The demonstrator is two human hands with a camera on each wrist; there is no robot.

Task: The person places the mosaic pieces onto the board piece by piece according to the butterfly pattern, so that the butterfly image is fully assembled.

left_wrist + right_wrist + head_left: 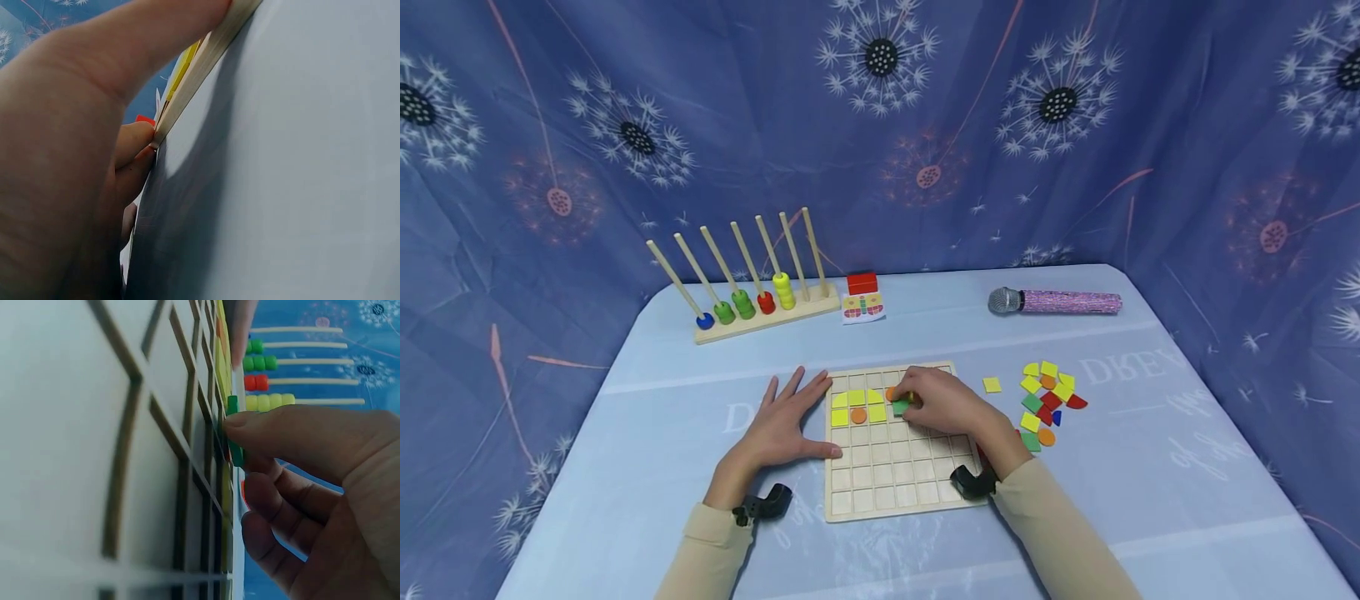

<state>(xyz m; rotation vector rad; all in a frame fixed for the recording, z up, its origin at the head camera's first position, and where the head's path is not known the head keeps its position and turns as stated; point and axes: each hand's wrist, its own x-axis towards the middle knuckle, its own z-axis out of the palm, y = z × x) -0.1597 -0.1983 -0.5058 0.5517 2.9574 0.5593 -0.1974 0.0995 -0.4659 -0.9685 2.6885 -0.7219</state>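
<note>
A wooden grid board (883, 477) lies on the table. My left hand (781, 429) is spread at its left side, with fingertips and thumb at the board's edge; the left wrist view shows the thumb touching the rim. Over the upper middle of the grid, my right hand (943, 402) pinches a green square tile (235, 449) between thumb and fingers, tilted against the board. Yellow tiles (856, 397) and an orange round tile (858, 415) sit in cells on the upper left. Another orange tile (891, 394) lies beside the right fingertips, which partly hide nearby yellow pieces.
Loose coloured tiles (1049, 400) lie scattered right of the board, with a single yellow square (992, 385) nearer it. Behind stand a bead-and-peg rack (767, 317), a red block (862, 283) with a butterfly picture card (863, 307), and a glittery microphone (1067, 302).
</note>
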